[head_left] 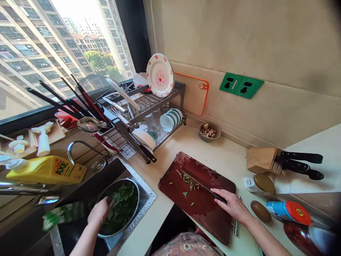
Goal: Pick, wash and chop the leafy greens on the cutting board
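Observation:
My right hand (231, 203) is wrapped round the black handle of a knife (198, 183), whose blade lies over the dark red cutting board (210, 209). Chopped green stems (189, 180) are scattered beside the blade, and a small leaf piece rests nearer to me. Over the left rim of a metal pot (139, 199) in the sink, my left hand (100, 210) has its fingers curled down by the leafy greens (124, 202). Whether it grips any leaves is hidden.
A dish rack (165, 103) with plates and bowls stands behind the sink (144, 204). A bowl (209, 138) of chopped food sits by the wall. Right of the board are a knife block (262, 159), jars and a brown oval item (261, 211). A yellow bottle (48, 170) is at left.

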{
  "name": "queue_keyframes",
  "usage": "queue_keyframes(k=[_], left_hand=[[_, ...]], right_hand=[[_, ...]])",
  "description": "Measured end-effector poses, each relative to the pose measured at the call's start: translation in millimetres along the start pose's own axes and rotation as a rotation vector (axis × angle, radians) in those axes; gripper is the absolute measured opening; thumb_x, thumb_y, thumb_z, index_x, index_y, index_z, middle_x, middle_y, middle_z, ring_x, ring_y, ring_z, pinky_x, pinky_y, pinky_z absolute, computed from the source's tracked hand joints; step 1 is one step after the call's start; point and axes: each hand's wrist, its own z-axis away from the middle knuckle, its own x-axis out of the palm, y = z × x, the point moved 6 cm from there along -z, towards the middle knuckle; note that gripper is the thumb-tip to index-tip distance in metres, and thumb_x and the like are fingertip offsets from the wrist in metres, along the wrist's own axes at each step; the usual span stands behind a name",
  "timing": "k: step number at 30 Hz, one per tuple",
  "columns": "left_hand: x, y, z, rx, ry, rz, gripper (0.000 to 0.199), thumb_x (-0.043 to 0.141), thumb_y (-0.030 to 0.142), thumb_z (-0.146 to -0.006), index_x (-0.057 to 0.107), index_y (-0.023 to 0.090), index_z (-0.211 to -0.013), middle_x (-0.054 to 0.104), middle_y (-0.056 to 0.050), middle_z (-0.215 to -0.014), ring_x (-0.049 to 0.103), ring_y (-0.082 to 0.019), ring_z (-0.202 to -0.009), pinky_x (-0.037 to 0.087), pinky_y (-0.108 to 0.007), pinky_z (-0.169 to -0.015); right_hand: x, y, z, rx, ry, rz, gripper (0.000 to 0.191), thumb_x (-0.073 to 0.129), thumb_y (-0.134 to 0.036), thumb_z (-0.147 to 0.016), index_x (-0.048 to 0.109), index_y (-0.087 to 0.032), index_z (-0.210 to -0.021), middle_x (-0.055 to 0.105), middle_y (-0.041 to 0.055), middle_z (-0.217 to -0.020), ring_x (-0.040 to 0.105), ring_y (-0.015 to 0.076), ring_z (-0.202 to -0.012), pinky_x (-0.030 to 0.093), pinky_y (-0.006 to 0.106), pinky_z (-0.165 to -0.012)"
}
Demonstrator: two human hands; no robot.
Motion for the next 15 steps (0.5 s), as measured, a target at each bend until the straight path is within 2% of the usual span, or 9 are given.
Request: queue_keyframes(k=[2,4,7,9,12,14,15], left_hand=[[-15.7,42,12,0.070,0.111,0.031,0.030,0.039,0.039,-0.081,0.059,0.018,-0.088,0.067,-0.010,-0.084,0.062,-0.028,-0.080,0.044,-0.033,-0.065],[-22.9,101,26,0.254,0.200,0.128,0.028,0.040,0.036,-0.082,0.058,0.019,-0.095,0.065,-0.009,-0.092,0.061,-0.023,-0.083,0.045,-0.032,-0.071],[-12.6,195,45,0.565,0.226,0.276,0.030,0.040,0.030,-0.083,0.057,0.018,-0.104,0.062,-0.008,-0.100,0.060,-0.020,-0.087,0.046,-0.032,-0.079],[-0.8,243,53,0.664,0.311,0.308,0.031,0.041,0.025,-0.083,0.058,0.016,-0.106,0.061,-0.011,-0.103,0.056,-0.022,-0.098,0.043,-0.037,-0.088],[20.3,289,65,0.740,0.420,0.354,0.035,0.037,0.024,-0.086,0.053,0.016,-0.115,0.055,-0.014,-0.118,0.048,-0.024,-0.114,0.038,-0.045,-0.097],[32.8,304,75,0.779,0.442,0.375,0.037,0.035,0.025,-0.087,0.049,0.017,-0.120,0.050,-0.013,-0.126,0.040,-0.025,-0.123,0.032,-0.050,-0.101],[37.8,309,82,0.819,0.429,0.381,0.037,0.035,0.026,-0.088,0.047,0.018,-0.122,0.049,-0.012,-0.128,0.036,-0.025,-0.126,0.030,-0.051,-0.103]], right_hand=[[-6,13,8,0.061,0.072,0.000,0.040,0.044,-0.040,-0.086,0.052,-0.027,-0.123,0.059,0.0057,-0.118,0.055,0.0203,-0.107,0.043,0.034,-0.093],[-6,22,16,0.113,0.115,0.002,0.042,0.043,-0.040,-0.086,0.050,-0.026,-0.124,0.059,0.0066,-0.118,0.055,0.0209,-0.107,0.043,0.035,-0.093],[5,18,26,0.111,0.094,-0.049,0.042,0.044,-0.040,-0.085,0.051,-0.027,-0.124,0.060,0.0069,-0.116,0.056,0.0212,-0.104,0.044,0.035,-0.092],[17,5,31,0.089,0.050,-0.128,0.040,0.045,-0.040,-0.084,0.053,-0.028,-0.122,0.061,0.0067,-0.113,0.057,0.0213,-0.103,0.044,0.035,-0.091],[34,-9,42,0.133,0.056,-0.325,0.040,0.050,-0.044,-0.080,0.058,-0.027,-0.116,0.062,0.0070,-0.111,0.058,0.0215,-0.099,0.046,0.034,-0.088],[48,-3,57,0.298,0.117,-0.540,0.048,0.052,-0.050,-0.077,0.056,-0.024,-0.118,0.065,0.0071,-0.098,0.063,0.0190,-0.078,0.052,0.030,-0.069],[56,4,69,0.402,0.152,-0.667,0.052,0.052,-0.053,-0.076,0.054,-0.023,-0.118,0.065,0.0057,-0.088,0.061,0.0167,-0.065,0.051,0.028,-0.056]])
